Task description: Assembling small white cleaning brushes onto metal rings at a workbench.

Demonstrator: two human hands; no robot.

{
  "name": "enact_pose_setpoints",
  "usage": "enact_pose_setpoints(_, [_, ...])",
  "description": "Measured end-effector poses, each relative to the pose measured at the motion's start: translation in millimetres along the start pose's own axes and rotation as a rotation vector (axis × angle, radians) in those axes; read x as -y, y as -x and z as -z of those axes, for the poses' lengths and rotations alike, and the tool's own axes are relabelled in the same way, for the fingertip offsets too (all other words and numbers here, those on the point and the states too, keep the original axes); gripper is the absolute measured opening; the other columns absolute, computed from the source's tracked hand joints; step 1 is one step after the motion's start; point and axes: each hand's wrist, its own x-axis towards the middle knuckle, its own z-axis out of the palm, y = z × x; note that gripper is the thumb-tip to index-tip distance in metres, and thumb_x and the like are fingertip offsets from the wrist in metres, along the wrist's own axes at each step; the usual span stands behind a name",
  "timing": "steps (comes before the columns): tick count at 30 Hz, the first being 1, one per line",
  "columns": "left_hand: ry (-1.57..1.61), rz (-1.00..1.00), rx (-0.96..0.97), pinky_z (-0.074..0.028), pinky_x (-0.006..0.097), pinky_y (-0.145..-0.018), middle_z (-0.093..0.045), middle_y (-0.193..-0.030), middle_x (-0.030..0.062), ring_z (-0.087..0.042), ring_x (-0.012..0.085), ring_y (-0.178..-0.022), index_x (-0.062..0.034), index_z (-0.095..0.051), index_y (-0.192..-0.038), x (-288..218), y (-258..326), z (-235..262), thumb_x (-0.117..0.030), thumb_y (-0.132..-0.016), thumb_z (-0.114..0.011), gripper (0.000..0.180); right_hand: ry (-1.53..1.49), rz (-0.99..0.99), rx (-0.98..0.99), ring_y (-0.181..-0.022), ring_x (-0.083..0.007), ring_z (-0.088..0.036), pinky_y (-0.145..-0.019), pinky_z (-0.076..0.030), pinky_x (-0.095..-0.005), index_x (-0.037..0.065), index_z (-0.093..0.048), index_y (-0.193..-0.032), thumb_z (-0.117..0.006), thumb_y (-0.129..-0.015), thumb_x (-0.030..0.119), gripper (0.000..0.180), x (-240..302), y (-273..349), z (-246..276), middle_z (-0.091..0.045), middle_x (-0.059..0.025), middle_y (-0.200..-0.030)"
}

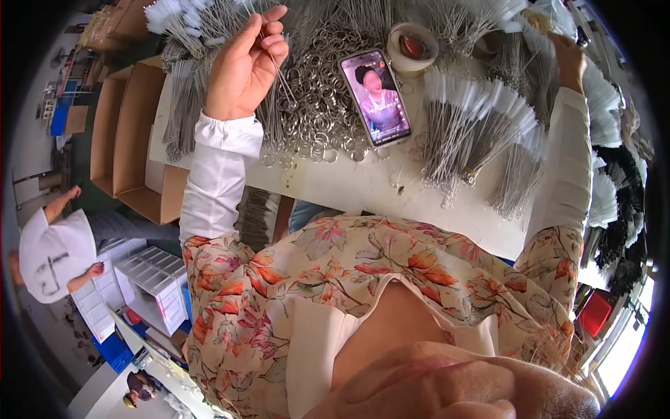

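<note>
My left hand [244, 70] is raised at the far left of the table, thumb and fingers pinched on a thin wire-stemmed brush [282, 78]. Its metal stem slants down past the palm; I cannot make out its bristle end. Beneath and beside that hand lies a heap of metal split rings [317, 98]. My right hand [570, 61] reaches to the far right, beside bundles of white-bristled wire brushes [541, 52]. Its fingertips are too hard to see to tell whether they grip anything.
A lit phone [377, 98] lies against the rings, with a round tub [412, 49] behind it. Fanned brush bundles [474, 119] cover the table's right side. Open cardboard boxes [132, 140] stand at left. Farther left is another person [56, 255], near white drawer units [150, 286].
</note>
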Motion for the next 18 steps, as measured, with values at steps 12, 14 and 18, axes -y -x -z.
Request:
enact_pose_setpoints(12, [-0.674,-0.332,-0.015,-0.03,0.018,-0.041,-0.049,-0.064,-0.0002,-0.039,0.0042,-0.047,0.0039,-0.057,-0.107,92,66,-56,-0.021,-0.095,-0.048,0.03,-1.908,0.351,0.67,-0.074,-0.0146,-0.057,-0.066,-0.049,-0.0276,0.002,-0.058,-0.1,-0.048,-0.093,0.036,0.036,183,242,159,-0.057,-0.0073,-0.092])
enact_pose_setpoints(14, [-0.704,-0.383,0.17,-0.043,0.019,-0.046,-0.056,-0.072,0.0021,-0.053,0.0068,-0.053,0.0019,-0.056,-0.112,123,70,-73,-0.01,-0.09,-0.055,0.025,-1.851,0.383,0.698,-0.113,-0.0245,-0.048,-0.093,-0.042,-0.0389,-0.001,-0.052,-0.105,-0.034,-0.096,0.019,0.028,192,288,152,-0.05,-0.0131,-0.118])
enact_pose_setpoints(18, [-0.956,-0.773,0.2,-0.049,0.024,-0.062,-0.061,-0.082,0.0051,-0.062,0.0129,-0.075,-0.0017,-0.058,-0.108,171,81,-85,0.002,-0.085,-0.056,0.023,-1.603,0.108,0.648,-0.109,-0.016,-0.048,-0.09,-0.042,-0.0316,0.0,-0.052,-0.116,-0.053,-0.09,0.013,0.029,203,352,180,-0.049,-0.0071,-0.119])
